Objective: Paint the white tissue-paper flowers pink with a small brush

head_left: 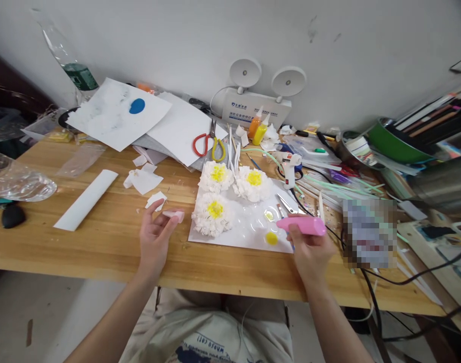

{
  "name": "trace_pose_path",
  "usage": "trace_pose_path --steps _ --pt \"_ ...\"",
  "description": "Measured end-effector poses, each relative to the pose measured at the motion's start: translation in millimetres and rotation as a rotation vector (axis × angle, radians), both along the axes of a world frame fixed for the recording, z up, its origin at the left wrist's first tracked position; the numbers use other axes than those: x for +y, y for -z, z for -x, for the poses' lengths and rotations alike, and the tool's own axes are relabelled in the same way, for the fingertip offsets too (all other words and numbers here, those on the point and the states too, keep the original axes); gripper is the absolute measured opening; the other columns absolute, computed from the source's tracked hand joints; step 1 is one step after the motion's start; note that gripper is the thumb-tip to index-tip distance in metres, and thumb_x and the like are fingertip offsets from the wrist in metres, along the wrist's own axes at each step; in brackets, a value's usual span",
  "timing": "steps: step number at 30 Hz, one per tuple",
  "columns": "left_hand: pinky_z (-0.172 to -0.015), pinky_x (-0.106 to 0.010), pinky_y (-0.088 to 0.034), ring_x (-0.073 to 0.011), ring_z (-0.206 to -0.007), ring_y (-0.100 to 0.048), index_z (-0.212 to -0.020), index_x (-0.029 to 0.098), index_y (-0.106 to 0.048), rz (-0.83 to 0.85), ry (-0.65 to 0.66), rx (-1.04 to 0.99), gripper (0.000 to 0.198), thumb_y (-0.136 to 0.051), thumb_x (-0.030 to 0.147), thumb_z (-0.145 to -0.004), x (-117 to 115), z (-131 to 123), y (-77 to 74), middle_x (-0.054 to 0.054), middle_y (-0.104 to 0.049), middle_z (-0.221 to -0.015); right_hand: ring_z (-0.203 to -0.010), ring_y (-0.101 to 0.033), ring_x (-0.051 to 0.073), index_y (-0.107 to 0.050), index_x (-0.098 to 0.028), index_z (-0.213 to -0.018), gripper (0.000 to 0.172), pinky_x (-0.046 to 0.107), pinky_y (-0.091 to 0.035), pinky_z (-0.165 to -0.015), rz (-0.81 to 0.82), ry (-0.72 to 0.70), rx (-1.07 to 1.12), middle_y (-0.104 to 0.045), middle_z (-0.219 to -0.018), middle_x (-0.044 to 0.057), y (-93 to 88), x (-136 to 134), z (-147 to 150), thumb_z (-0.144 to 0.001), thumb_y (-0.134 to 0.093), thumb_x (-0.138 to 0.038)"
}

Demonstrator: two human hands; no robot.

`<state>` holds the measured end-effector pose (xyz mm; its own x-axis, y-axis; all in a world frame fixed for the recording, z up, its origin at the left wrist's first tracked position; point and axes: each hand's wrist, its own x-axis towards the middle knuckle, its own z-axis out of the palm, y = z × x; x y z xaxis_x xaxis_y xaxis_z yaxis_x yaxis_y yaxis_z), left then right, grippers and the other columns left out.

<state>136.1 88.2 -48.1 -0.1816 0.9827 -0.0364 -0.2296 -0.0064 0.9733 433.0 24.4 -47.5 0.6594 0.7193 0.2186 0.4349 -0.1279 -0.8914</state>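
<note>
The right hand (311,252) grips a pink bottle (306,225) crosswise, tip leftward. Opposite, the left hand (155,241) pinches a pale cap (175,216).

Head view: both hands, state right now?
Left hand: closed, pinching a small pale-pink pointed piece.
Right hand: closed, holding a pink bottle.

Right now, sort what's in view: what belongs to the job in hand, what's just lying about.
Seemingly in use:
pink bottle, in the right hand
pale pink piece, in the left hand
three white flowers with yellow centres
white sheet beneath them

Probably just lying about:
glue gun
red-and-yellow-handled scissors
paper scraps
clear bottle, left edge
</note>
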Motion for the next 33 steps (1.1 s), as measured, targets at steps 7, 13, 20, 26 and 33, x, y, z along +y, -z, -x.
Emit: trace_pose_path --steps 7,13,20,26,33 --pt "-0.088 -0.030 -0.045 -0.0152 -0.087 -0.063 -0.120 0.022 -0.046 0.017 -0.006 -0.014 0.058 -0.074 0.031 -0.069 0.5 -1.3 -0.1 -0.004 -0.067 -0.088 -0.051 -0.055 0.015 -0.065 -0.016 -0.083 0.034 0.029 -0.045 -0.048 -0.078 0.055 -0.026 -0.066 -0.070 0.006 0.9 4.3 4.1 -0.070 -0.067 -0.047" --pt "-0.087 -0.031 -0.047 -0.0163 -0.088 -0.063 -0.120 0.021 -0.044 0.022 0.004 -0.007 0.060 -0.074 0.032 -0.069 -0.1 -1.6 -0.9 -0.005 -0.067 -0.090 -0.062 -0.061 0.018 -0.065 -0.013 -0.086 0.032 0.030 -0.048 -0.054 -0.142 0.019 -0.077 -0.069 -0.079 0.010 7.6 1.3 0.8 -0.071 -0.069 -0.041" --pt "-0.086 -0.032 -0.047 -0.0166 -0.089 -0.063 -0.122 0.021 -0.044 0.016 0.006 0.008 0.059 -0.072 0.031 -0.071 -0.7 -0.7 1.9 -0.005 -0.067 -0.090 -0.060 -0.059 0.016 -0.065 -0.013 -0.089 0.030 0.029 -0.046 -0.054 -0.176 -0.016 -0.015 -0.069 -0.086 0.011 9.5 -0.3 1.9 -0.075 -0.066 -0.039" --pt "-0.088 -0.033 -0.046 -0.0166 -0.088 -0.063 -0.120 0.020 -0.044 0.013 -0.004 0.001 0.061 -0.074 0.033 -0.069 -0.6 -2.1 -0.7 -0.005 -0.067 -0.089 -0.044 -0.048 0.010 -0.062 -0.013 -0.073 0.036 0.025 -0.038 -0.045 -0.093 0.106 0.092 -0.059 -0.057 0.001 5.5 1.7 1.2 -0.073 -0.065 -0.049" --pt "-0.087 -0.031 -0.046 -0.0159 -0.088 -0.063 -0.120 0.020 -0.044 0.008 -0.004 -0.002 0.061 -0.074 0.033 -0.068 -0.2 -2.6 -1.0 -0.005 -0.067 -0.090 -0.049 -0.052 0.012 -0.061 -0.016 -0.079 0.039 0.026 -0.041 -0.046 -0.075 0.087 0.194 -0.059 -0.061 0.001 0.3 8.0 2.5 -0.064 -0.070 -0.051"
